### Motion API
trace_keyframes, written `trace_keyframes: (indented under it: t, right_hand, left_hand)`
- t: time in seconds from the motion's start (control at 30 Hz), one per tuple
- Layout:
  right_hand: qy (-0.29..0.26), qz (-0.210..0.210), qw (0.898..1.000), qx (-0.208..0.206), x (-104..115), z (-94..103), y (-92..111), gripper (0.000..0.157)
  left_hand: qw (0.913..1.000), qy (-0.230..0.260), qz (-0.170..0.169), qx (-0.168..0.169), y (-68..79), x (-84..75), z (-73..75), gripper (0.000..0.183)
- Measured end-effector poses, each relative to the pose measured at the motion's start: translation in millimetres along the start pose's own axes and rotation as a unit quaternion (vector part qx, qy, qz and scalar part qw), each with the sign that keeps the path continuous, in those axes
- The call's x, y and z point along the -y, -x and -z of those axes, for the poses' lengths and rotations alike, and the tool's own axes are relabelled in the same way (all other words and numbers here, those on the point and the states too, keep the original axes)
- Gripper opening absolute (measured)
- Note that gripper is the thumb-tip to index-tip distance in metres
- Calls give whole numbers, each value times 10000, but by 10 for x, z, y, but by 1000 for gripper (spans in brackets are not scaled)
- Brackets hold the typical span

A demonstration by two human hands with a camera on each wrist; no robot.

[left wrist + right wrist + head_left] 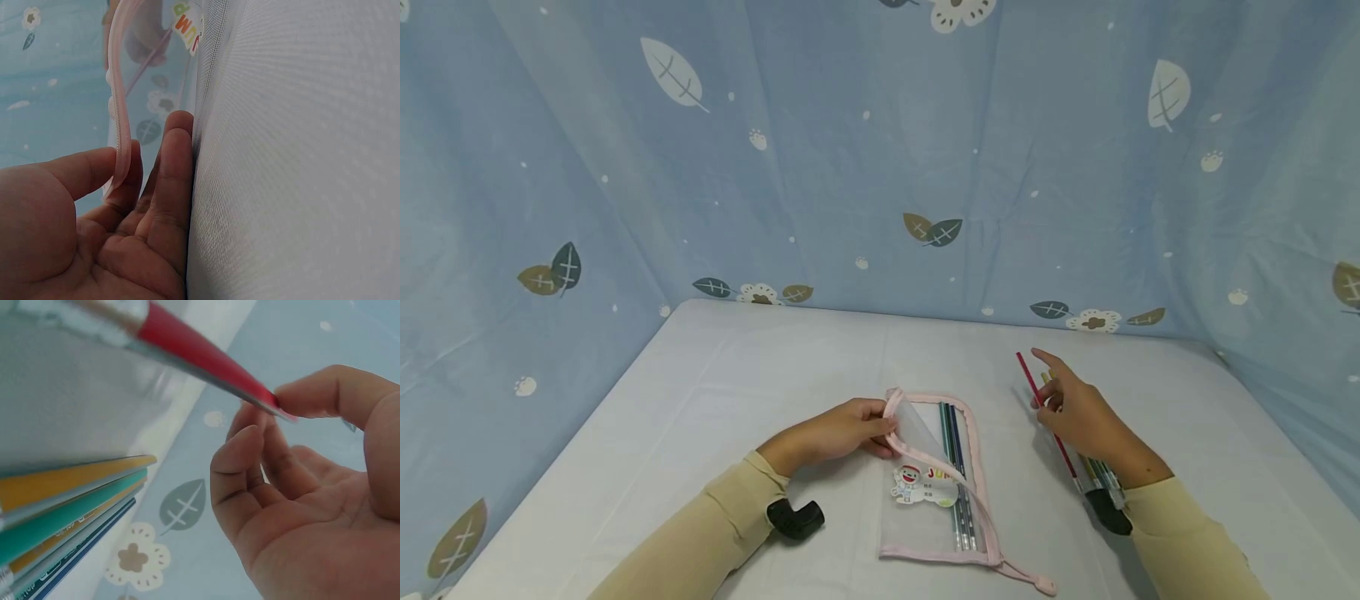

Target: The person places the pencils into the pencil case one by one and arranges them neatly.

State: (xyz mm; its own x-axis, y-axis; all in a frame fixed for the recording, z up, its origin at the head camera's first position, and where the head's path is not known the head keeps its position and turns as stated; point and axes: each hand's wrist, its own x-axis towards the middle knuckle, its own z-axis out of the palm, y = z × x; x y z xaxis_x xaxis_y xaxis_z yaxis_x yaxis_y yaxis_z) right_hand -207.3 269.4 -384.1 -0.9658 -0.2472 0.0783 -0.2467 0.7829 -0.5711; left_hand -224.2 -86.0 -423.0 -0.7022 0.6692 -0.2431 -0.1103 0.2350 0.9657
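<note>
My left hand [853, 429] pinches the pink edge of a translucent mesh pencil pouch [917, 533] between thumb and fingers, lifting the flap at its upper left corner. Several dark green and blue pencils [958, 450] lie along the pouch's right side, near a cartoon label [925, 485]. To the right, my right hand [1086, 417] pinches a red pencil [1030, 377] with thumb and fingertips, index finger extended. The right wrist view shows the red pencil [200, 356] tilted, its silver-banded end toward the camera. More pencils [75, 481] lie beside that hand, partly hidden under the forearm in the head view.
A white cloth covers the table [760, 367], and a blue leaf-patterned curtain [820, 150] hangs behind it. The pouch's pink zipper strap [1026, 577] trails toward the front right. Black devices sit at the left wrist [795, 521] and the right wrist [1107, 510].
</note>
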Motion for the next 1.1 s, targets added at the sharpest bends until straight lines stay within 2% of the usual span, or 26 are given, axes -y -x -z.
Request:
trace_keyframes:
  t: [0.3,0.4,0.5,0.6,1.1]
  right_hand:
    - [-437,26,9988,-231,73,31,-22,87]
    - [-1040,-92,9945,-107,83,10,-36,91]
    - [-1738,-252,9844,120,90,-25,-51,94]
    - [-2160,-378,9752,309,107,-71,-56,93]
    - [-2756,-410,9569,818,261,-260,-21,89]
  left_hand:
    - [10000,36,69,-27,-8,-21,-2,27]
    - [10000,17,74,-23,-6,-19,-2,27]
    - [10000,-26,66,-15,-1,-18,-2,27]
    - [10000,-50,44,0,0,-11,-1,28]
    - [10000,-48,-3,13,-5,3,15,26]
